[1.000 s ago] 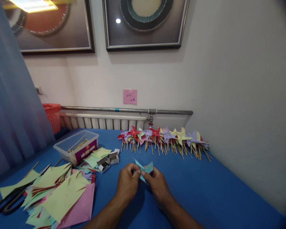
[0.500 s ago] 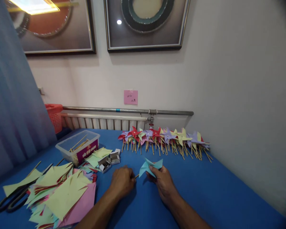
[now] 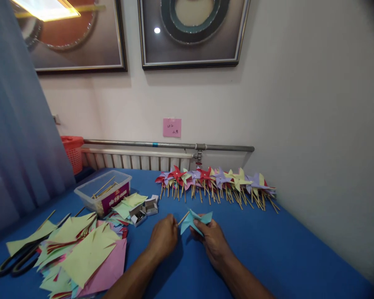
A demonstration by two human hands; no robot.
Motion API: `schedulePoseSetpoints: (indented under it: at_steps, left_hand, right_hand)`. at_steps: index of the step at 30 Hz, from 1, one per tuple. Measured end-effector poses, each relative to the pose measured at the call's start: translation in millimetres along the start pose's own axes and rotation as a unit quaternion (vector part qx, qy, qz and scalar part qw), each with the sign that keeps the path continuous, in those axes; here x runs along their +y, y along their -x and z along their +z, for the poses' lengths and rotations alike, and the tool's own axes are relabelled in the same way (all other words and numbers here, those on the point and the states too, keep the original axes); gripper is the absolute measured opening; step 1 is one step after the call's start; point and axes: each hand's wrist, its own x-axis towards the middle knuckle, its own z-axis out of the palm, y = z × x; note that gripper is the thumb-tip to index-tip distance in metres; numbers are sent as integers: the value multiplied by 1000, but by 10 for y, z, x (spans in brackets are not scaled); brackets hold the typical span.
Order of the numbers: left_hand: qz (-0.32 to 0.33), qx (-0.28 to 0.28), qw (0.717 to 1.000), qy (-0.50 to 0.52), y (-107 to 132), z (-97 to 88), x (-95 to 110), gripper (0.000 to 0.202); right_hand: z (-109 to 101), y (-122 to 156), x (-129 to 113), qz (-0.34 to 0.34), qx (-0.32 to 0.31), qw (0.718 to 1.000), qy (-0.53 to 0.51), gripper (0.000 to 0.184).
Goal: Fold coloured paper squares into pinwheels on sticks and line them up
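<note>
My right hand (image 3: 212, 241) is closed on a light blue paper pinwheel head (image 3: 195, 220), held just above the blue table (image 3: 268, 249). My left hand (image 3: 163, 238) is closed too, pinching the lower end of a thin wooden stick (image 3: 183, 218) that slants up to the pinwheel's back. The two hands are a few centimetres apart near the middle of the table.
A row of several finished pinwheels (image 3: 215, 182) lies along the far wall. To the left are a clear plastic box of sticks (image 3: 104, 192), small open boxes of pins (image 3: 142, 209), a heap of cut coloured paper (image 3: 81, 249) and black scissors (image 3: 15, 259).
My left hand let go of the pinwheel, went down to the table and now holds a stick up against it. My right hand kept the pinwheel and shifted slightly right.
</note>
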Motion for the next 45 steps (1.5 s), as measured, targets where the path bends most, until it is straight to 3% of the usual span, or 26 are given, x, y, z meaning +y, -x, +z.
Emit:
schedulePoseSetpoints:
  at_steps: [4,8,35,45]
  left_hand:
    - [-31,-26,988,150,-33,83,34,18]
    - [-44,-36,977,207,-44,115,40,19]
    - [-78,-47,969,231,-17,106,74,18]
    - [-63,-37,975,208,-32,128,40,17]
  right_hand:
    - [6,-6,18,-1,-8,1000,-5,44]
    - [7,-3,16,-9,-3,1000,-8,45]
    - [22,20,-14,2,-1,999,-45,43]
    - [24,15,-10,3,-15,999,-46,38]
